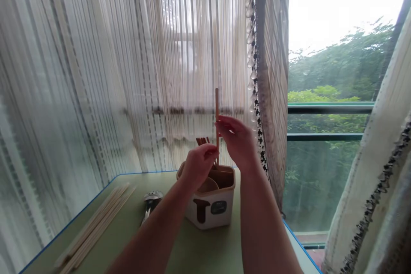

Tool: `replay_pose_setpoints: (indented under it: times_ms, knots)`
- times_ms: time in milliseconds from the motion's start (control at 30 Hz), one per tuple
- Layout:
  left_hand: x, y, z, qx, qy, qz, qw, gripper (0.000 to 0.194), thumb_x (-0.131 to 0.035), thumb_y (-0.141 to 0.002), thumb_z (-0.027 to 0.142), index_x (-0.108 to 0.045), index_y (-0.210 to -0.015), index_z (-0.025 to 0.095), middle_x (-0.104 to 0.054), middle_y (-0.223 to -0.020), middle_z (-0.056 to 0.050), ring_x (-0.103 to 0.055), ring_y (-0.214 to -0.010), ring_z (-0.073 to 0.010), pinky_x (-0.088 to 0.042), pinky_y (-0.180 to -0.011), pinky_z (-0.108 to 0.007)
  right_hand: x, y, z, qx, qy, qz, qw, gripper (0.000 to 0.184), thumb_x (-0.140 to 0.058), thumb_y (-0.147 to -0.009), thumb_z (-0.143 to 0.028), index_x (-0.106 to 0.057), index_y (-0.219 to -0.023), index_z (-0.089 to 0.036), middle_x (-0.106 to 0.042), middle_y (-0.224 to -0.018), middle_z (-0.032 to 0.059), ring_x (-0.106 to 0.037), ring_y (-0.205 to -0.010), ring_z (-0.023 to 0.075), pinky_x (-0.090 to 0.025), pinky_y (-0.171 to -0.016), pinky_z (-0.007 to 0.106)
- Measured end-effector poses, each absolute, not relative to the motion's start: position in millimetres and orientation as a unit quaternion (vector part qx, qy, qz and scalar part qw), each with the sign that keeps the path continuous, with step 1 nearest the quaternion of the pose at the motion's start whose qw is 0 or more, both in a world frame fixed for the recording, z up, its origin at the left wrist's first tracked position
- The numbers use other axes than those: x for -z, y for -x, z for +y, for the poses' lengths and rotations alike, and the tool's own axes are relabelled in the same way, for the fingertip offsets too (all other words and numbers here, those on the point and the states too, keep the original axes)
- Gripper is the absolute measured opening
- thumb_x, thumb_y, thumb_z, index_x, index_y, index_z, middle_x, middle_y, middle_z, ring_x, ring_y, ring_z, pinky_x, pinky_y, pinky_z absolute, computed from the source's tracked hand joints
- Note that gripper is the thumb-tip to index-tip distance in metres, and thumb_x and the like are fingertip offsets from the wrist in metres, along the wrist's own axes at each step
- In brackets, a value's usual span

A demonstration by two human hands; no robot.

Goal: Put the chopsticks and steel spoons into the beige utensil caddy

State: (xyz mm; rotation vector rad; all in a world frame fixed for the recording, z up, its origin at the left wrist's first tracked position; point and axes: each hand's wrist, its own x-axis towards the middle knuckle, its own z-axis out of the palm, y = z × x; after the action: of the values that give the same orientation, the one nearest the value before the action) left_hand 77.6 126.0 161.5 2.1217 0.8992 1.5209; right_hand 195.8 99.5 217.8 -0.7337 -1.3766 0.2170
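Right hand (240, 143) pinches the stick (217, 102) above the left hand (197, 165)'s pinch, likely keeping it upright at the box (224, 219)'s 12 o'clock.

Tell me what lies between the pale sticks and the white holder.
A metal-headed utensil lies between the pale sticks and the white holder, seen in the head view; the left forearm also crosses there.
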Motion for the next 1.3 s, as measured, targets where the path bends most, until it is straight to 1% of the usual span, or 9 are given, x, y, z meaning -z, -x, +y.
replay_pose_setpoints:
  times_ms: [167,367,600,800,900,1000,1100,1200,1300]
  knots:
    - [-157.5,-83.1,123.7,-0.523,-0.764,0.353,0.138,0.013,-0.058,-0.075,0.022,-0.069,-0.082,0.018,-0.069,-0.073,-0.003,-0.060,-0.065,-0.0146,-0.044,-0.064,-0.025,-218.9,-194.1,96.9,-0.086,0.372,-0.639,0.668,0.018,-0.061,-0.074,-0.030,-0.070,-0.088,-0.023,-0.070,-0.080,0.0015,-0.064,-0.072,0.0155,-0.051,-0.067,0.031]
    - [-145.4,-86.4,132.0,-0.528,-0.749,0.349,0.197,0.017,-0.059,-0.077,0.028,-0.070,-0.082,0.017,-0.069,-0.073,-0.003,-0.060,-0.065,-0.0149,-0.044,-0.062,-0.024,-214.6,-199.5,101.7,-0.091,0.424,-0.646,0.628,0.015,-0.061,-0.073,-0.028,-0.069,-0.085,-0.022,-0.069,-0.076,0.0022,-0.064,-0.068,0.0164,-0.051,-0.064,0.031]
    - [-143.0,-88.1,133.2,-0.484,-0.785,0.362,0.133,0.015,-0.057,-0.078,0.025,-0.071,-0.079,0.017,-0.069,-0.072,-0.002,-0.061,-0.067,-0.0149,-0.042,-0.064,-0.025,-212.7,-204.2,110.1,-0.088,0.440,-0.635,0.630,0.019,-0.059,-0.074,-0.028,-0.068,-0.087,-0.018,-0.070,-0.077,0.0033,-0.065,-0.067,0.0157,-0.052,-0.061,0.028]
    - [-141.5,-86.9,136.7,-0.526,-0.742,0.360,0.209,0.021,-0.055,-0.080,0.030,-0.070,-0.087,0.016,-0.069,-0.070,-0.002,-0.062,-0.063,-0.0129,-0.044,-0.061,-0.023,-206.6,-207.9,117.4,-0.083,0.446,-0.648,0.613,0.017,-0.060,-0.074,-0.029,-0.067,-0.085,-0.019,-0.070,-0.076,0.0035,-0.065,-0.065,0.0156,-0.052,-0.062,0.029]
    - [-139.4,-85.4,139.5,-0.501,-0.757,0.386,0.164,0.018,-0.056,-0.079,0.028,-0.071,-0.082,0.018,-0.068,-0.068,-0.002,-0.061,-0.063,-0.0133,-0.043,-0.062,-0.023,-202.7,-207.7,122.8,-0.087,0.450,-0.653,0.603,0.018,-0.060,-0.074,-0.031,-0.068,-0.084,-0.018,-0.070,-0.076,0.0043,-0.064,-0.065,0.0158,-0.052,-0.063,0.029]
    - [-136.8,-84.6,141.8,-0.451,-0.792,0.400,0.098,0.016,-0.058,-0.078,0.027,-0.072,-0.077,0.019,-0.069,-0.069,-0.002,-0.060,-0.065,-0.0145,-0.041,-0.063,-0.025,-199.4,-206.2,129.9,-0.098,0.441,-0.650,0.611,0.025,-0.059,-0.076,-0.036,-0.068,-0.090,-0.017,-0.070,-0.078,0.0054,-0.065,-0.068,0.0162,-0.052,-0.064,0.029]
    - [-134.7,-85.5,142.6,-0.420,-0.807,0.407,0.083,0.016,-0.058,-0.077,0.027,-0.072,-0.073,0.019,-0.070,-0.069,-0.003,-0.059,-0.065,-0.0148,-0.040,-0.063,-0.026,-196.1,-204.8,137.4,-0.112,0.425,-0.648,0.622,0.026,-0.058,-0.077,-0.034,-0.067,-0.094,-0.017,-0.069,-0.078,0.0052,-0.065,-0.069,0.0158,-0.052,-0.066,0.030]
    - [-133.7,-86.7,142.5,-0.443,-0.784,0.424,0.099,0.018,-0.060,-0.076,0.031,-0.072,-0.074,0.018,-0.069,-0.068,-0.003,-0.060,-0.064,-0.0149,-0.041,-0.062,-0.026,-193.2,-204.5,142.6,-0.122,0.413,-0.654,0.622,0.022,-0.060,-0.076,-0.033,-0.068,-0.089,-0.017,-0.070,-0.077,0.0049,-0.065,-0.069,0.0159,-0.052,-0.067,0.030]
    - [-132.4,-86.8,143.9,-0.474,-0.763,0.410,0.159,0.020,-0.058,-0.077,0.034,-0.070,-0.079,0.018,-0.068,-0.066,-0.002,-0.060,-0.060,-0.0135,-0.043,-0.060,-0.024,-192.3,-205.6,143.9,-0.120,0.414,-0.654,0.622,0.021,-0.062,-0.074,-0.034,-0.068,-0.085,-0.018,-0.070,-0.076,0.0046,-0.065,-0.069,0.0163,-0.052,-0.067,0.030]
